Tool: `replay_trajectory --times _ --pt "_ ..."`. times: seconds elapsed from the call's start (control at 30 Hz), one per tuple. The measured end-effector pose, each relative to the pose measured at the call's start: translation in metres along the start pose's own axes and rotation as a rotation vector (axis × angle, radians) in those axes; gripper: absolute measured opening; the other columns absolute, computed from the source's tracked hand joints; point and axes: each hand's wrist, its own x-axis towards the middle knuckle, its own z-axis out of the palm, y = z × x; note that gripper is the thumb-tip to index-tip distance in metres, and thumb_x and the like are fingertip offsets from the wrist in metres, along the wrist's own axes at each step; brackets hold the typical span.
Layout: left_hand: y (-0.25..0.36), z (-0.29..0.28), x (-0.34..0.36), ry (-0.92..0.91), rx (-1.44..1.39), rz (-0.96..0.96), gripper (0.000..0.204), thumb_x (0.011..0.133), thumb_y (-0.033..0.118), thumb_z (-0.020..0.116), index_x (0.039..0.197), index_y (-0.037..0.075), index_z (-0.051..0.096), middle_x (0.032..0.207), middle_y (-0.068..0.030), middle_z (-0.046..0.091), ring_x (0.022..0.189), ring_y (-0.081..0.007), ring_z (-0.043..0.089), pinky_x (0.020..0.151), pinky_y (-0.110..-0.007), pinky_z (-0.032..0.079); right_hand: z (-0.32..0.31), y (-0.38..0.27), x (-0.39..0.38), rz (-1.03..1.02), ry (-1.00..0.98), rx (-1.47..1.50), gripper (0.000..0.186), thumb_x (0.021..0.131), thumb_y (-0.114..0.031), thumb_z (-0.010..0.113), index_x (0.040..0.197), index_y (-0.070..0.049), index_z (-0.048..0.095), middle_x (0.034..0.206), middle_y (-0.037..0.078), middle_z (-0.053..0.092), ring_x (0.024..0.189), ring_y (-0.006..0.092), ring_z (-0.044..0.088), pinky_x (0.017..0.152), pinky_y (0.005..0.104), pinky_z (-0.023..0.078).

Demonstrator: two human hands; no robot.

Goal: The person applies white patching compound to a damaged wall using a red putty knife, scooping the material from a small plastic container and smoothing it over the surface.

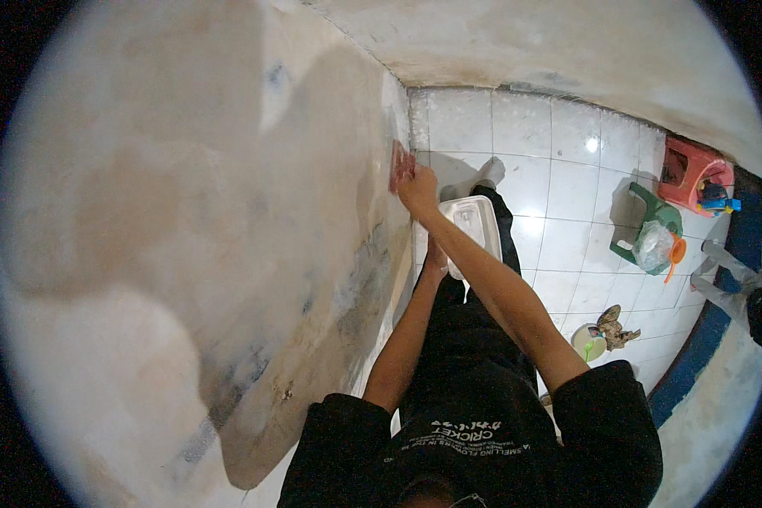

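My right hand (416, 188) grips a flat red tool (400, 162) held against the pale, patchy wall (161, 212) on the left, near its corner. Below it, my left hand (436, 256) holds a white rectangular tray (474, 220) by its near left side, partly hidden behind my right forearm. The tray has some pale material in it.
On the tiled floor (576, 186) are a red stool (686, 165) with blue items, a green stool (639, 203) bearing a clear bag and orange scoop, and a pale bucket (576, 339) beside crumpled brown material. Another wall (550, 34) closes off the far side.
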Motion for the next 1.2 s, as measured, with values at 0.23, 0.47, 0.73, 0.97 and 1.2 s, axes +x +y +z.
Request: replay_trajectory --times 0.23,0.47,0.73,0.97,1.2 --pt "-0.011 -0.004 -0.002 -0.021 0.042 -0.043 0.08 0.089 0.064 0.034 0.136 -0.001 0.036 0.139 -0.0113 0.038 0.128 -0.0238 0.033 0.107 -0.033 0.024 0.048 -0.002 -0.015 -0.243 0.051 0.064 0.014 0.08 -0.01 0.051 0.079 0.002 0.058 0.069 0.025 0.058 0.066 0.0438 0.057 0.059 0.0457 0.043" --pt "-0.023 -0.015 0.006 -0.127 0.078 -0.114 0.082 0.088 0.065 0.034 0.135 -0.002 0.036 0.14 -0.0112 0.037 0.129 -0.024 0.032 0.107 -0.032 0.023 0.001 -0.071 -0.083 -0.335 -0.069 0.296 0.011 0.083 -0.006 0.049 0.077 0.001 0.055 0.061 0.02 0.053 0.055 0.0337 0.054 0.054 0.0392 0.041" --pt "-0.017 0.001 0.006 -0.09 0.044 -0.065 0.078 0.09 0.061 0.035 0.136 -0.002 0.034 0.139 -0.0113 0.038 0.125 -0.0245 0.037 0.105 -0.033 0.026 -0.042 -0.114 -0.152 -0.364 -0.127 0.406 0.013 0.084 -0.007 0.049 0.082 0.003 0.057 0.064 0.02 0.056 0.059 0.0351 0.057 0.056 0.0374 0.043" --pt "0.005 0.014 0.008 0.009 0.013 0.076 0.075 0.092 0.058 0.036 0.136 -0.002 0.033 0.138 -0.0113 0.039 0.121 -0.0249 0.041 0.104 -0.035 0.03 -0.016 -0.075 -0.083 -0.36 0.109 0.282 0.014 0.082 -0.004 0.051 0.09 0.004 0.059 0.076 0.025 0.059 0.071 0.0422 0.058 0.062 0.0427 0.045" --pt "0.035 0.027 -0.019 -0.033 -0.014 0.098 0.075 0.091 0.06 0.034 0.135 0.0 0.034 0.134 -0.0118 0.043 0.118 -0.0248 0.044 0.103 -0.036 0.032 -0.017 -0.112 -0.158 -0.38 -0.168 0.313 0.019 0.082 -0.003 0.052 0.099 0.003 0.059 0.085 0.026 0.06 0.078 0.0431 0.059 0.068 0.0421 0.047"
